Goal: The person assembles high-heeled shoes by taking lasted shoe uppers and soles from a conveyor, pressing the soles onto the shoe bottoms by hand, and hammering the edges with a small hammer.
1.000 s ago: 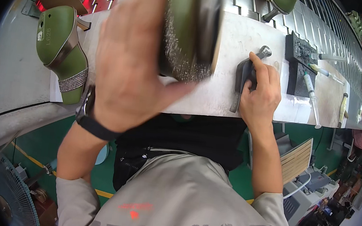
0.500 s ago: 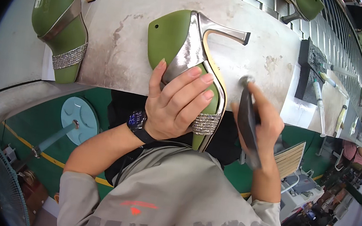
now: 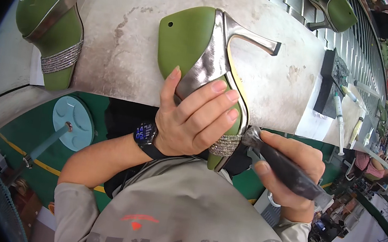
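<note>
A metallic high-heeled shoe lies on its side on a green last, its heel toward the far right. Its toe reaches over the table's near edge, with a glittering band across the front. My left hand is wrapped over the middle of the shoe, fingers on its upper. In my right hand is a dark-handled tool with a rounded grey head, closed in the fingers. That head is right beside the sole edge near the band; whether it touches cannot be told.
Another shoe on a green last lies at the left, and one more at the far right. A black block and several syringes are on the table's right side. A blue round stool stands below left.
My right hand has moved down and to the right, and the tool has turned so its head is now by the sole near the band. My left hand keeps its hold on the shoe.
</note>
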The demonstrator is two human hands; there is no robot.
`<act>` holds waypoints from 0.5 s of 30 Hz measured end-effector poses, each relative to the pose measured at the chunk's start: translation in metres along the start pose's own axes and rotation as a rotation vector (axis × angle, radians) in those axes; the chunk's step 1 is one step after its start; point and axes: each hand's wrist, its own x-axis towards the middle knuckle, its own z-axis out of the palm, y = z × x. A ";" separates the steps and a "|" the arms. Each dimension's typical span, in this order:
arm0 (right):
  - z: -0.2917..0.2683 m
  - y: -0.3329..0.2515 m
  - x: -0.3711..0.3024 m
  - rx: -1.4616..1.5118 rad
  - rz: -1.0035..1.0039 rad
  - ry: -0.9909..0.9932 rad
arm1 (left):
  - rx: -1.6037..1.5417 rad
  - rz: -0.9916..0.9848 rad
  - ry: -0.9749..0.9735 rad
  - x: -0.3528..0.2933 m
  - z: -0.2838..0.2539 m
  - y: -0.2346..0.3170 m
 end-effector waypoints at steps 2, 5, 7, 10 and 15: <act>-0.001 0.000 0.008 -0.001 0.024 -0.040 | 0.004 0.010 0.008 0.000 0.001 0.000; 0.010 0.013 0.019 -0.101 0.202 -0.114 | -0.005 0.040 0.004 -0.002 0.008 -0.002; 0.011 0.027 0.021 -0.088 0.209 -0.157 | -0.008 0.074 -0.026 -0.001 0.007 -0.004; 0.006 0.024 0.026 -0.013 0.357 -0.186 | 0.010 0.069 0.014 -0.002 0.011 -0.007; -0.028 0.000 0.028 -0.180 0.083 -0.182 | -0.004 0.105 -0.012 -0.005 0.010 -0.010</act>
